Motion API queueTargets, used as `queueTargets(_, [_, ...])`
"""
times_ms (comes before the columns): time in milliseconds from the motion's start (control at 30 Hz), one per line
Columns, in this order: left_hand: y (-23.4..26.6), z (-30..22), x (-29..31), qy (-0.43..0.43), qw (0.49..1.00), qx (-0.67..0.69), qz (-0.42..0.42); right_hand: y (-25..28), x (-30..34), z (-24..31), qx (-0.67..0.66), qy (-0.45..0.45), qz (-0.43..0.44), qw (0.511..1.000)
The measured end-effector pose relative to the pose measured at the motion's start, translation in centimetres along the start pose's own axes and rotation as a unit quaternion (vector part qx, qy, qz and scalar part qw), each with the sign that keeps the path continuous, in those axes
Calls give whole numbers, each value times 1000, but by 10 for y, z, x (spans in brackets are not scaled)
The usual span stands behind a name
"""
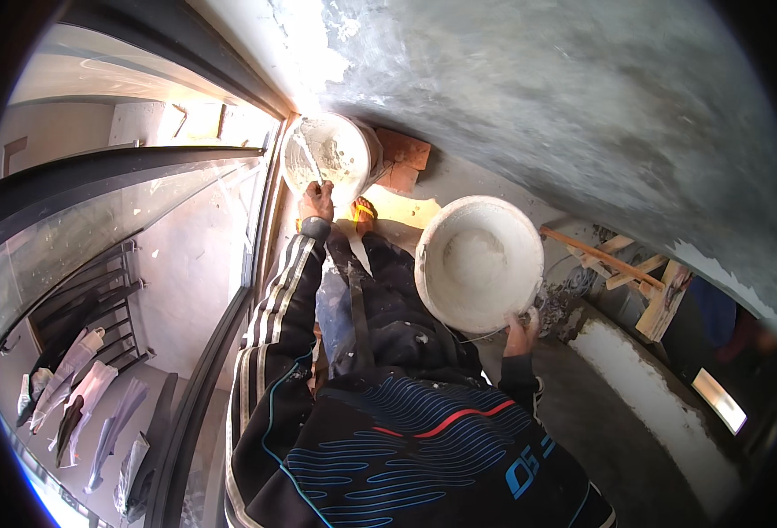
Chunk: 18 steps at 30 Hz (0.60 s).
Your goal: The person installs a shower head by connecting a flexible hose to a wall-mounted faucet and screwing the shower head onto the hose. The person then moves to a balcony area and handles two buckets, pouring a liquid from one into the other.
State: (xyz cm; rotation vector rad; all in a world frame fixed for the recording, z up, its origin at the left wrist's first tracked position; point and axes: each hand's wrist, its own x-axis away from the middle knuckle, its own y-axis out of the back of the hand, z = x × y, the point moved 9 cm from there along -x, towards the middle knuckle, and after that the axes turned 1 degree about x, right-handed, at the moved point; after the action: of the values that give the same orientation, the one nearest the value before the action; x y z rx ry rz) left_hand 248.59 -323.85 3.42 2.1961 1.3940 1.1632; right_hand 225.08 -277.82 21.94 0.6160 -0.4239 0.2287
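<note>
My left hand (318, 201) is closed around the near end of a thin, pale, rod-like thing (310, 157). It reaches across a white bucket (362, 158) at the upper left, and I cannot tell whether it is a stick or the bucket's handle. Whitish, lumpy residue coats the inside of that bucket. On the right, my right hand (522, 333) grips the near rim of a second white bucket (437, 251), its fingers curled over the edge. This bucket's mouth faces up toward me, and its inside is pale and smeared.
Orange-brown bricks (403, 160) lie beside the far bucket, near my sandalled foot (364, 209). A dark-framed glass window (203, 387) runs along my left. A grey plastered wall (564, 106) rises ahead. Wooden pieces (622, 264) and a low white-topped ledge (630, 387) stand to the right.
</note>
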Motion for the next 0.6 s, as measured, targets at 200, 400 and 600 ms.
queueTargets(200, [-29, 47, -14, -5, 986, 168, -5, 2, -3, 2, 28, 7, -2, 1000])
queueTargets(400, [-46, 33, -21, -22, 1000, -3, 16, -16, 10, 38, -2, -24, -12, 1000])
queueTargets(600, [-60, -20, 50, 86, 961, 157, 213, -40, -6, 57, -80, 7, 63, 995])
